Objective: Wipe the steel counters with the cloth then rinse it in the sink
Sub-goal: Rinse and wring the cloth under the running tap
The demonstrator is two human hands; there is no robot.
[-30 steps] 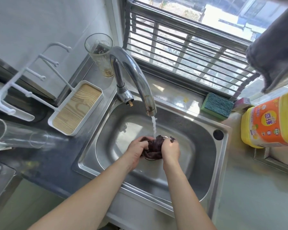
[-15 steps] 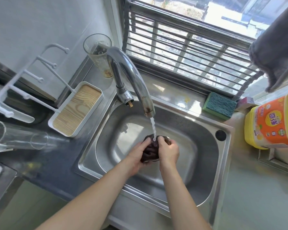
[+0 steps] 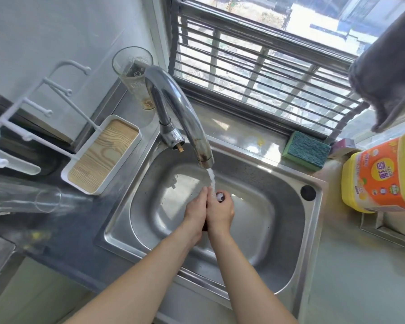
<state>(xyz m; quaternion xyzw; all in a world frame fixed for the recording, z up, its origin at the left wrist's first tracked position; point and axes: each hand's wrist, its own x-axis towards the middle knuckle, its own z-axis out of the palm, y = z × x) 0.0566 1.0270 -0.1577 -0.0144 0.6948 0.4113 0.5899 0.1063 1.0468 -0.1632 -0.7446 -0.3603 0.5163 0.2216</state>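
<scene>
I have the dark cloth (image 3: 221, 197) balled up between both palms over the steel sink (image 3: 311, 232), right under the stream from the faucet (image 3: 185, 115). My left hand (image 3: 195, 212) presses its straight fingers against it; my right hand (image 3: 221, 212) curls round it, so each grip is closed in on the cloth. Soaked, it should feel soft, heavy and limp, slippery when squeezed, best held bunched in the fist. The yellow detergent jug (image 3: 381, 176) on the table carries an orange label whose writing I cannot read
</scene>
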